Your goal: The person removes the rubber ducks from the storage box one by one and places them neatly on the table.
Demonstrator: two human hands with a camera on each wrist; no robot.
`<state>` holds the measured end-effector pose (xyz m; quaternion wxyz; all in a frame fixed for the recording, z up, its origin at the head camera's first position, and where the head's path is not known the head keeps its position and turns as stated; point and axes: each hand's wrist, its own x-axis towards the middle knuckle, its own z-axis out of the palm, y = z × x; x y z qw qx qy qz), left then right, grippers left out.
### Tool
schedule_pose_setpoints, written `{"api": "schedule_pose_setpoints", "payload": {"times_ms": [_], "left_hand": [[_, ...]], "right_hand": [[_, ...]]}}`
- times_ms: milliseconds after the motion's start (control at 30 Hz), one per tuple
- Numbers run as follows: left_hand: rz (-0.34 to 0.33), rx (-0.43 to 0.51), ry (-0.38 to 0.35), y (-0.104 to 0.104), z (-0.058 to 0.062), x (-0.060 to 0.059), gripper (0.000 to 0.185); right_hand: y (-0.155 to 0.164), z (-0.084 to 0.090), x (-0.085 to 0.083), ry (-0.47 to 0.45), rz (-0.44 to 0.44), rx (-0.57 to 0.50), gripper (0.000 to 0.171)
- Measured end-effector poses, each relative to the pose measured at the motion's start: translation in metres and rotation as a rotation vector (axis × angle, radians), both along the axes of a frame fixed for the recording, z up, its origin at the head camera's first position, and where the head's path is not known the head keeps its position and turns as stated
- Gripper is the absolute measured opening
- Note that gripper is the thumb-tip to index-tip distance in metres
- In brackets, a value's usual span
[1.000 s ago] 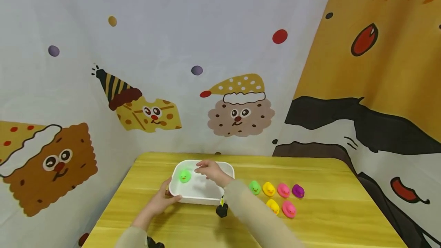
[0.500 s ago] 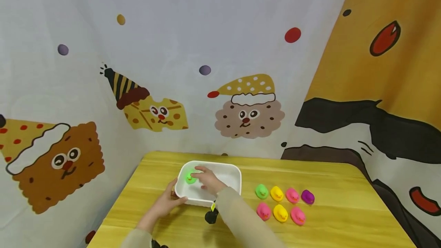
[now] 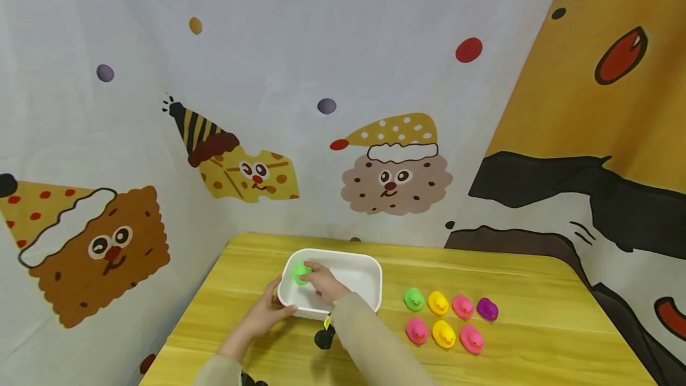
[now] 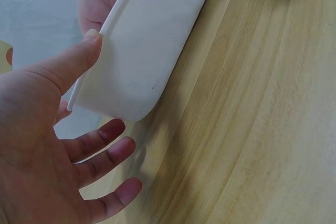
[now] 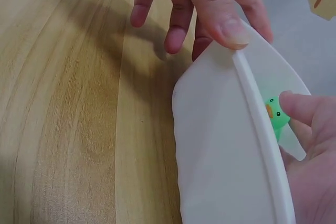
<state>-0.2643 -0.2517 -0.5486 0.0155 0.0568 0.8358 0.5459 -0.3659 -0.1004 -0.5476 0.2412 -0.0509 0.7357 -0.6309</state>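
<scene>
We see the left hand [image 3: 266, 314] steadying the white rectangular plastic tub [image 3: 370, 279] on the yellow wooden counter [image 3: 536, 290], thumb laid on the tub's near corner rim and fingers spread straight beside its outer wall. The right hand [image 3: 324, 285] reaches inside the tub, fingertips [image 5: 294, 103] resting on a small green rubber duck [image 3: 300, 274] near the tub's far left corner; whether they pinch it we cannot tell. Right of the tub, seven more rubber ducks [image 3: 445, 320] sit in two rows: green, yellow, pink, purple.
</scene>
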Motion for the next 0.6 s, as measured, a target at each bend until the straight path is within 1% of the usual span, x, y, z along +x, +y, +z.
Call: {"api": "schedule_pose_setpoints", "payload": {"times_ms": [200, 400, 600], "left_hand": [[-0.002, 0.035, -0.022, 0.001, 0.002, 0.000, 0.086], [0.000, 0.022, -0.023, 0.002, 0.004, 0.001, 0.086], [-0.001, 0.037, -0.021, 0.003, 0.005, 0.001, 0.086]], "right_hand": [[-0.003, 0.002, 0.002, 0.048, -0.003, 0.006, 0.051], [-0.008, -0.001, 0.002, 0.127, -0.037, 0.070, 0.048], [-0.011, 0.000, 0.004, 0.168, -0.092, 0.137, 0.045]]}}
